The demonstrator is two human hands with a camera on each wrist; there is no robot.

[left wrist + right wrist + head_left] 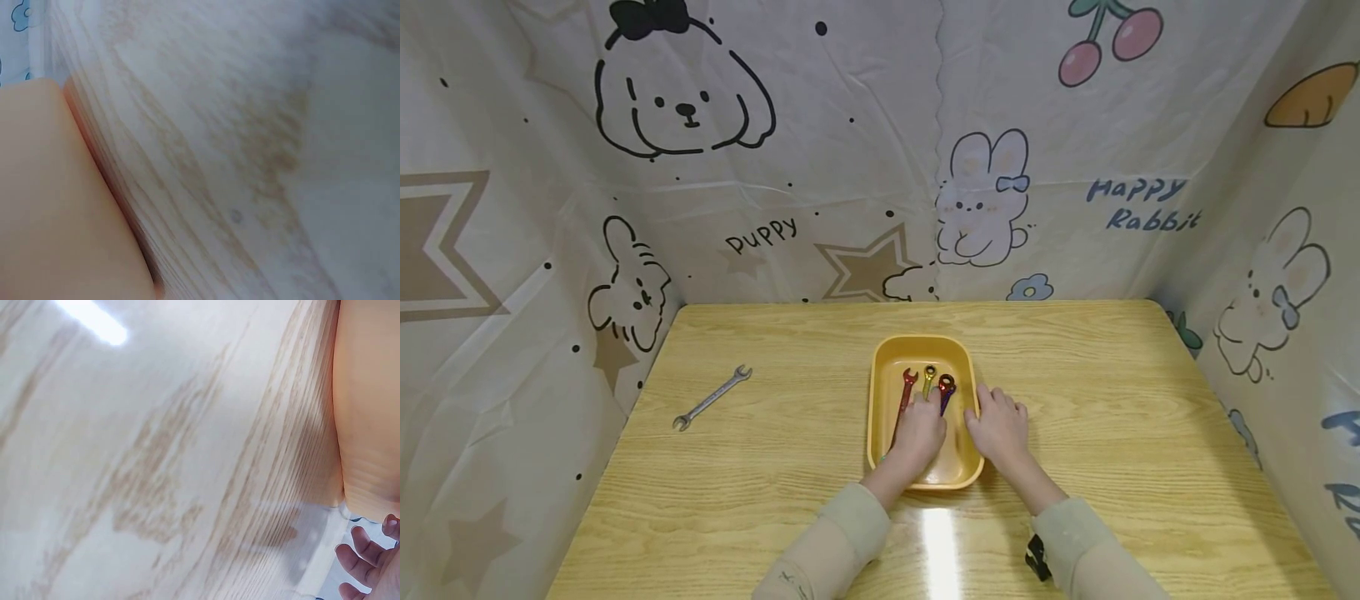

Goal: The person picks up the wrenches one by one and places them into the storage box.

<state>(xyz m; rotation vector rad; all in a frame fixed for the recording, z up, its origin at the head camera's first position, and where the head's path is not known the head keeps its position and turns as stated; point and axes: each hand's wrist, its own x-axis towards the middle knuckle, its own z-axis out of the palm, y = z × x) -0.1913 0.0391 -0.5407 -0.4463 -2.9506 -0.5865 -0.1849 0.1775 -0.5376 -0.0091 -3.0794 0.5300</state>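
Note:
A yellow tray (957,473) lies on the table with several coloured wrenches in it. My left hand (922,429) reaches down inside, fingers among the wrenches. Left of those fingers lies a red open-end wrench (907,387); just beyond them shows the ring end of a gold wrench (929,372). Beside the index finger is a wrench with a red ring end and purple shaft (947,389). The hand hides parts of these, and I cannot tell whether it grips one. At the tray's right side, my right hand (1002,423) holds the rim, thumb over the edge and fingers outside.
A silver double open-end wrench (712,398) lies slantwise on the wooden table (782,358) at the left. Printed cloth (850,150) hangs along the back and both sides. Near the right sleeve is a small black object (1037,558).

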